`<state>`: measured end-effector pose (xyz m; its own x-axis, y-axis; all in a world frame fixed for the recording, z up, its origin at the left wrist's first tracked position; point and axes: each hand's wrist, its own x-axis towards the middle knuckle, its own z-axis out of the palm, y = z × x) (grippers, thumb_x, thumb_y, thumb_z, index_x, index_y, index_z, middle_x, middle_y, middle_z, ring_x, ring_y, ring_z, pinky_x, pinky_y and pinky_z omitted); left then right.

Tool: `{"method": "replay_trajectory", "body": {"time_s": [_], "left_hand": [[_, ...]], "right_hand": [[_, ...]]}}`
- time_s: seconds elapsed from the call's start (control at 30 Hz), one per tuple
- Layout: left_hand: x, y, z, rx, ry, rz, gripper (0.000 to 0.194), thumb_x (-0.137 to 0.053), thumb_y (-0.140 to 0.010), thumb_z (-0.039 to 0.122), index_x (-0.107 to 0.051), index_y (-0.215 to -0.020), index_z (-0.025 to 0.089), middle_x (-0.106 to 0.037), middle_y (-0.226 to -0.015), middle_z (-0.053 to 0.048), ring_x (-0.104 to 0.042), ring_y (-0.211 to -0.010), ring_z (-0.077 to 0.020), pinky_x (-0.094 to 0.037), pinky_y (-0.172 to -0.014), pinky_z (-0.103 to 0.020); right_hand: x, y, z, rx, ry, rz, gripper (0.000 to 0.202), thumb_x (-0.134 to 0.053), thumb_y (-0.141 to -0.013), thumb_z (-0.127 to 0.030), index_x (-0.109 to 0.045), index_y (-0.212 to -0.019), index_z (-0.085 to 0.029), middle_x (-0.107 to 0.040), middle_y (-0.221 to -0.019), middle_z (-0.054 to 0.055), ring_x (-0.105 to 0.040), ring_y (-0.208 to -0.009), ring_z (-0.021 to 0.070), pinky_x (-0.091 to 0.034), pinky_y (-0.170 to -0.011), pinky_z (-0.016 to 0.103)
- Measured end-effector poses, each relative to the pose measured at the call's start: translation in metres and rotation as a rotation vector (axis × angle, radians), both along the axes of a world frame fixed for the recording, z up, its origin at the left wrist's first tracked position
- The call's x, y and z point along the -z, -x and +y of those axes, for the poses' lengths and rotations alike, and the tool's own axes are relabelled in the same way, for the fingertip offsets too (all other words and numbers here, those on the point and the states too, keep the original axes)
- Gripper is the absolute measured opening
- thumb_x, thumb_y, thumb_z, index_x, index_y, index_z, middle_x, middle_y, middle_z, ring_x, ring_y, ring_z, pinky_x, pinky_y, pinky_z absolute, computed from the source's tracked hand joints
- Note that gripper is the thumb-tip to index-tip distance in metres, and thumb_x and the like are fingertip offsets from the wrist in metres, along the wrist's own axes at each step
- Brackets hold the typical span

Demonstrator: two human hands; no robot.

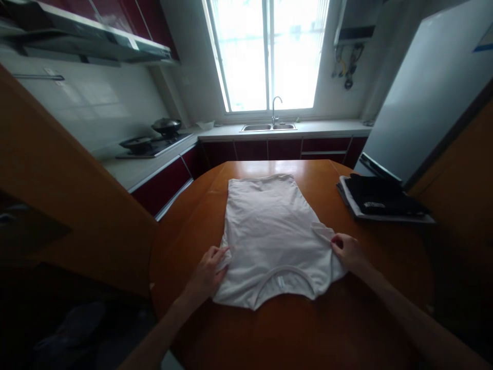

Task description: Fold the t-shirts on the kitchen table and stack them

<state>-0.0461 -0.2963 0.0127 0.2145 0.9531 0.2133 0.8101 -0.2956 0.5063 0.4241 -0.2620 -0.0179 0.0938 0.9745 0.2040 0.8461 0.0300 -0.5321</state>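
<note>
At the lower centre of the frame, the white shirt [269,226] lies flat, its body not folded up, left hand [211,268] and right hand [348,252] each pinching a side, with folded clothes [385,198] stacked at right.

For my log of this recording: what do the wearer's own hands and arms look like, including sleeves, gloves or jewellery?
The left hand and right hand are both ungloved. The left forearm and right forearm show no sleeve as far as the picture's edge. No watch or bracelet shows on either wrist; finer details are too small to tell.
</note>
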Motion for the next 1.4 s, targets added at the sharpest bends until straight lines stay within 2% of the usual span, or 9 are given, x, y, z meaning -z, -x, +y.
{"method": "replay_trajectory", "body": {"time_s": [0.2, 0.37, 0.47, 0.63, 0.77, 0.93, 1.1, 1.2, 1.4], "left_hand": [[-0.01, 0.051, 0.008, -0.396, -0.024, -0.263, 0.047, -0.059, -0.078, 0.036, -0.063, -0.121, 0.016, -0.06, -0.111, -0.011, -0.066, -0.09, -0.0243, -0.057, -0.084, -0.04], [-0.014, 0.058, -0.023, -0.581, -0.192, -0.043, 0.053, -0.066, -0.077, 0.038, -0.063, -0.126, 0.015, -0.051, -0.127, -0.016, -0.061, -0.109, -0.0322, -0.05, -0.1, -0.05], [-0.015, 0.023, -0.05, -0.371, -0.383, 0.045, 0.039, -0.059, -0.088, 0.031, -0.066, -0.124, 0.02, -0.055, -0.126, -0.014, -0.053, -0.121, -0.0338, -0.042, -0.109, -0.051], [-0.008, -0.042, -0.074, 0.243, -0.125, 0.053, 0.025, -0.059, -0.094, 0.029, -0.071, -0.116, 0.029, -0.065, -0.11, -0.007, -0.059, -0.107, -0.0255, -0.048, -0.1, -0.042], [-0.011, -0.057, -0.082, 0.346, -0.028, 0.041, 0.027, -0.047, -0.101, 0.028, -0.074, -0.103, 0.025, -0.067, -0.098, -0.007, -0.061, -0.096, -0.0224, -0.05, -0.091, -0.036], [-0.028, -0.034, -0.093, 0.5, 0.259, -0.079, 0.027, -0.052, -0.098, 0.037, -0.075, -0.103, 0.025, -0.07, -0.1, -0.006, -0.066, -0.092, -0.0208, -0.052, -0.083, -0.03], [-0.023, 0.027, -0.065, -0.121, -0.079, -0.002, 0.035, -0.051, -0.09, 0.043, -0.072, -0.111, 0.022, -0.068, -0.113, -0.011, -0.061, -0.108, -0.0298, -0.047, -0.099, -0.044], [-0.012, 0.06, -0.048, -0.447, -0.023, 0.175, 0.045, -0.055, -0.083, 0.048, -0.072, -0.11, 0.017, -0.067, -0.111, -0.015, -0.061, -0.107, -0.0346, -0.045, -0.099, -0.048], [-0.015, 0.064, -0.049, -0.308, 0.159, 0.039, 0.028, -0.058, -0.075, 0.048, -0.066, -0.082, 0.021, -0.067, -0.088, -0.007, -0.063, -0.089, -0.0279, -0.049, -0.085, -0.038]], "right_hand": [[-0.001, -0.048, 0.013, 0.244, -0.069, 0.288, 0.008, -0.058, -0.071, -0.027, -0.062, -0.071, -0.021, -0.069, -0.072, 0.006, -0.065, -0.068, 0.0219, -0.05, -0.064, 0.032], [-0.006, -0.068, -0.017, 0.376, -0.066, 0.158, 0.007, -0.059, -0.072, -0.026, -0.062, -0.076, -0.02, -0.067, -0.073, 0.007, -0.062, -0.066, 0.0217, -0.048, -0.064, 0.034], [-0.016, -0.041, -0.047, 0.118, -0.233, 0.083, 0.014, -0.055, -0.083, -0.028, -0.065, -0.088, -0.02, -0.067, -0.089, 0.009, -0.063, -0.076, 0.0224, -0.05, -0.072, 0.035], [-0.026, 0.023, -0.083, -0.594, -0.135, -0.016, 0.012, -0.059, -0.09, -0.027, -0.071, -0.095, -0.025, -0.067, -0.107, 0.007, -0.06, -0.102, 0.0246, -0.047, -0.093, 0.039], [-0.027, 0.039, -0.101, -0.643, -0.065, -0.071, 0.024, -0.049, -0.098, -0.025, -0.069, -0.085, -0.022, -0.068, -0.094, 0.007, -0.061, -0.092, 0.0228, -0.046, -0.089, 0.038], [-0.039, 0.025, -0.119, -0.742, 0.159, 0.1, 0.023, -0.052, -0.098, -0.034, -0.07, -0.086, -0.023, -0.069, -0.09, 0.003, -0.063, -0.08, 0.0183, -0.048, -0.073, 0.028], [-0.032, -0.013, -0.092, -0.296, -0.095, -0.054, 0.034, -0.068, -0.085, -0.036, -0.069, -0.117, -0.026, -0.065, -0.127, 0.01, -0.056, -0.119, 0.0314, -0.044, -0.098, 0.045], [-0.021, -0.036, -0.072, -0.205, -0.029, -0.114, 0.04, -0.071, -0.078, -0.038, -0.071, -0.115, -0.023, -0.066, -0.123, 0.012, -0.058, -0.116, 0.0326, -0.046, -0.095, 0.046], [-0.019, -0.046, -0.058, -0.17, 0.122, 0.358, 0.032, -0.073, -0.069, -0.05, -0.067, -0.078, -0.02, -0.07, -0.078, 0.005, -0.065, -0.073, 0.0222, -0.05, -0.063, 0.03]]}}
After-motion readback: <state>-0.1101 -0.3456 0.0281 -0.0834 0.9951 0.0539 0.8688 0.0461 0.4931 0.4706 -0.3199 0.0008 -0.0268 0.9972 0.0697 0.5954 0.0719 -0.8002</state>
